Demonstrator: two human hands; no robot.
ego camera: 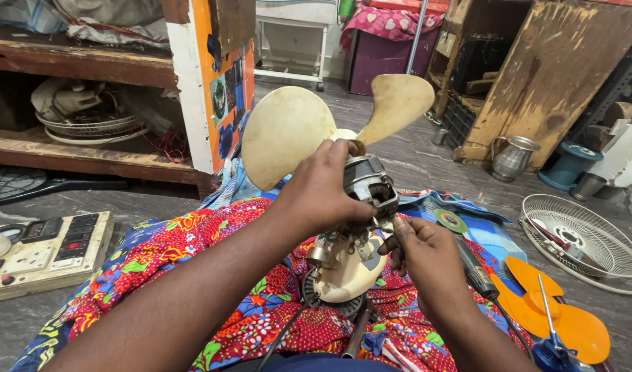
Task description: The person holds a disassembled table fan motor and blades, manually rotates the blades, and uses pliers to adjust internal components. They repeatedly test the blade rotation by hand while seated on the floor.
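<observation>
A small table fan without its guard rests in my lap, on a red patterned cloth [192, 275]. Its cream blades [288, 134] point away from me and its bare metal motor [370, 182] faces me. My left hand [319, 189] is wrapped around the left side of the motor. My right hand [423, 258] pinches a small part at the motor's lower right, just above the cream plastic fan body [347, 272]. A black cable [281, 337] runs down from the fan toward me.
A switch board with sockets [47, 251] lies on the floor at left. A white wire fan guard [581, 241] and an orange fan blade [557, 310] lie at right. A steel jug [512, 158] stands by wooden crates [557, 76]. Wooden shelves [88, 69] hold fan parts.
</observation>
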